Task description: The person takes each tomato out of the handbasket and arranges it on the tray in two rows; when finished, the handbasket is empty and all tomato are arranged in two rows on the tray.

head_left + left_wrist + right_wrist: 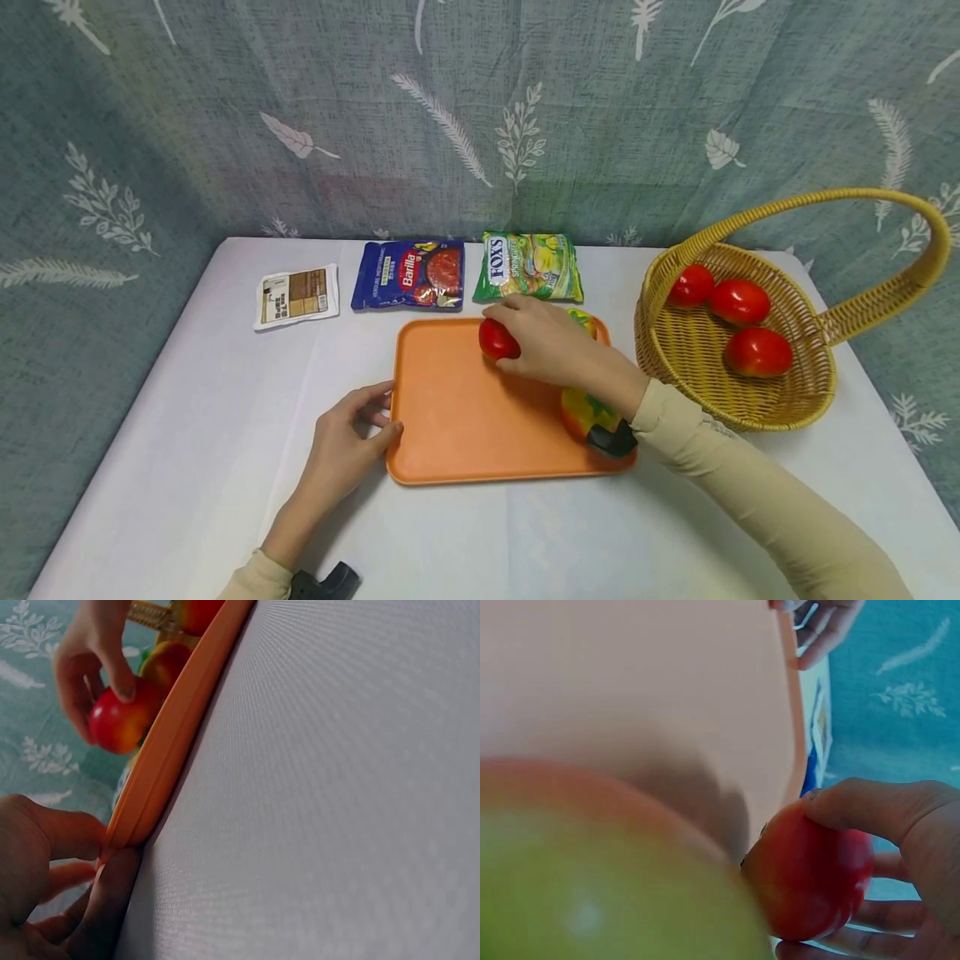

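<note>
An orange tray (457, 417) lies on the white table. My left hand (347, 442) holds its left edge, and in the left wrist view the thumb and a finger (112, 881) pinch the rim. Over the tray's far part, my right hand (551, 343) grips a red tomato (495, 340), whose lower side shades to yellow in the left wrist view. The right wrist view shows the fingers curled round this tomato (810, 874). Beneath the right arm, a yellow-orange tomato with a green top (579, 410) sits on the tray's right side. Behind the hand another tomato (583, 318) is partly hidden.
To the right stands a wicker basket (678, 375) with a tall handle (817, 196) and three red tomatoes (757, 352) inside. Along the back lie a green Fox's candy bag (536, 265), a blue Barilla pouch (408, 275) and a small brown-white packet (297, 296). A patterned curtain (450, 125) hangs behind.
</note>
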Available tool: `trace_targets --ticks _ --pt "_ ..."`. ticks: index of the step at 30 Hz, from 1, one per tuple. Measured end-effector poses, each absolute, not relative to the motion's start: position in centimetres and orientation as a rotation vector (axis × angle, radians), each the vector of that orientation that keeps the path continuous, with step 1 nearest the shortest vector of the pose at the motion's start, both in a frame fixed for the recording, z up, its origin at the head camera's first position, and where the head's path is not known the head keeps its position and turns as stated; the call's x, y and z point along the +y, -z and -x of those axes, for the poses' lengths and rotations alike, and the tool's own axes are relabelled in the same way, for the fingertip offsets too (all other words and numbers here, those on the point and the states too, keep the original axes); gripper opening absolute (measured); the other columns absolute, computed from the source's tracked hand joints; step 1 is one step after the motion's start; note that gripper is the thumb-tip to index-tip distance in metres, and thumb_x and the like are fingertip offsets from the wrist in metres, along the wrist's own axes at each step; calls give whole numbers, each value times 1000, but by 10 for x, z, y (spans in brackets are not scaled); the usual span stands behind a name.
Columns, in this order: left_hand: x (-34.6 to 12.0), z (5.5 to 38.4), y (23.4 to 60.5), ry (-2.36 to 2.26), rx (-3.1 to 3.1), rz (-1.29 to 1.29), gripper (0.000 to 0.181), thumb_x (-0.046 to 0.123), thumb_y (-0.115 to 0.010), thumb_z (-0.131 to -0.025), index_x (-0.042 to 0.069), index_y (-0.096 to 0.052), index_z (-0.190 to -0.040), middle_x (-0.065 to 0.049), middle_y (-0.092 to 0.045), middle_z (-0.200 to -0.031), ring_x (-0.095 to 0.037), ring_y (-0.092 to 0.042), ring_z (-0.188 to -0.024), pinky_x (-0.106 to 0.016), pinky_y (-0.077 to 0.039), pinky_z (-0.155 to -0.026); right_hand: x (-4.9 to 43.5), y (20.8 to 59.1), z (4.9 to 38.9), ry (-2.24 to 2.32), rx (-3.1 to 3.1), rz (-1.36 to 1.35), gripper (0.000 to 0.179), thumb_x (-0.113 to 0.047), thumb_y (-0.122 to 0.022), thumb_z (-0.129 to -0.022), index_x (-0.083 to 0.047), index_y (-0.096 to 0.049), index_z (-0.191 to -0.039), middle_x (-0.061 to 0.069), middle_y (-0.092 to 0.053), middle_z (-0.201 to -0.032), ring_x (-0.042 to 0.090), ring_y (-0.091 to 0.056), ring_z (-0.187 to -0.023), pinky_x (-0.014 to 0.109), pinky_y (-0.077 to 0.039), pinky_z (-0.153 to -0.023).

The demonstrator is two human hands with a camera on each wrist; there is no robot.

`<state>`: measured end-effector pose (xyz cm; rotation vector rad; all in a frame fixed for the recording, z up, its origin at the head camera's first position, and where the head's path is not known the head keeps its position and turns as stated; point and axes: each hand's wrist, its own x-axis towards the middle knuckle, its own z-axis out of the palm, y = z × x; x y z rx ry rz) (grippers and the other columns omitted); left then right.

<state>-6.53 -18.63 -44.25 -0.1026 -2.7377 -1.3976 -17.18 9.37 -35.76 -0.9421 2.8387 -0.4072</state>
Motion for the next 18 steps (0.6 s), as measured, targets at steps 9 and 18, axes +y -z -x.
trace_targets --ticks 9,18 --pt "-187 64 444 1392 -2721 111 55 0 -79 -78 8 -65 -130 -2 -68 -103 -12 -64 -81 -21 -42 -74 90 366 175 326 2808 962 64 -31 -83 -81 -8 -59 -136 14 -58 -126 27 -59 -108 43 -55 -84" --pt "-187 65 445 1391 -2702 121 54 -2 -79 -77 8 -66 -129 -3 -69 -103 -12 -64 -79 -20 -42 -74 87 366 174 308 2792 923 66 -30 -82 -82 -9 -57 -139 15 -56 -134 29 -56 -116 45 -54 -87"
